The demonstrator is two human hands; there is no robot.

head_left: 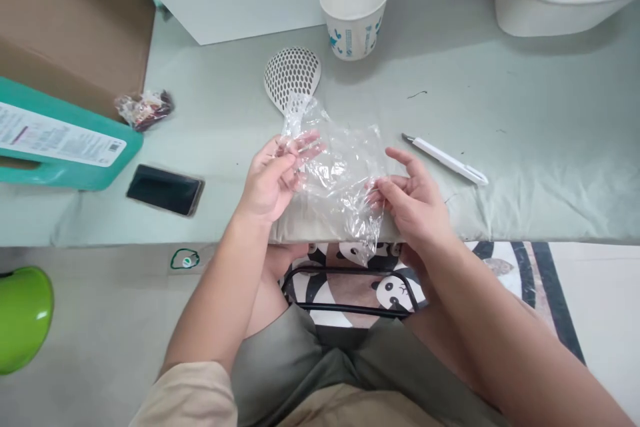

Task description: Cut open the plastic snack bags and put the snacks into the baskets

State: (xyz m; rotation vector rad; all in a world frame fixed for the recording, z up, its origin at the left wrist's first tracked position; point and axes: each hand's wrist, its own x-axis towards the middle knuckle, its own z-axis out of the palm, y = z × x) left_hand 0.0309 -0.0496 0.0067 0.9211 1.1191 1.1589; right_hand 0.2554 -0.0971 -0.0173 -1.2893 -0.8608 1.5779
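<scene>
The bare left hand (267,181) is pinching the left side of a crumpled, clear plastic bag (345,159), and the bare right hand (417,205) is holding its lower right side between thumb and fingers, so the bag is spanning the gap between the 2. A white, perforated, round-headed strainer (293,72) is lying beyond, nearer the left hand, its long axis running away and its handle pointing back toward those fingers; whether the film is merely overlapping or enclosing the handle, I cannot tell.

The view's edges crop the white bin (545,19).
</scene>
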